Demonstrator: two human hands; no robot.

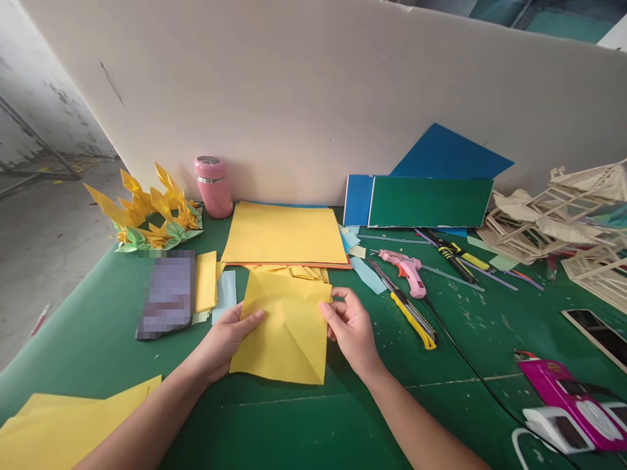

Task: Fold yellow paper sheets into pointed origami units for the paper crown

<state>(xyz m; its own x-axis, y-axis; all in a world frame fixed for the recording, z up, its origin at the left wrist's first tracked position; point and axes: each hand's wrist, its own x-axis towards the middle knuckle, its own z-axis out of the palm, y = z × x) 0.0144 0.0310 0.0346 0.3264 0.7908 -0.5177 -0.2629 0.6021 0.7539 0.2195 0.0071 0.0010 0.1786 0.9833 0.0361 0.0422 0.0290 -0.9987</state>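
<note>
Between my two hands is a square sheet of yellow paper (pixel 284 333) with diagonal crease lines meeting near its middle. My left hand (pixel 230 339) grips its left edge, thumb on top and fingers hidden underneath. At the upper right edge, my right hand (pixel 350 326) pinches the sheet between thumb and curled fingers. Just behind it lies a stack of larger yellow-orange sheets (pixel 287 235), with folded yellow pieces (pixel 304 272) poking out from beneath. More yellow paper (pixel 78 418) rests at the front left, by my left forearm.
Left: a folded-paper crown (pixel 151 225), a pink flask (pixel 214 189) and a blurred dark phone-like slab (pixel 169 294). Right: a yellow utility knife (pixel 411 313), a pink glue gun (pixel 406 271) with its cord, a magenta power strip (pixel 573 398), a phone (pixel 597 336) and wooden stick frames (pixel 539 215).
</note>
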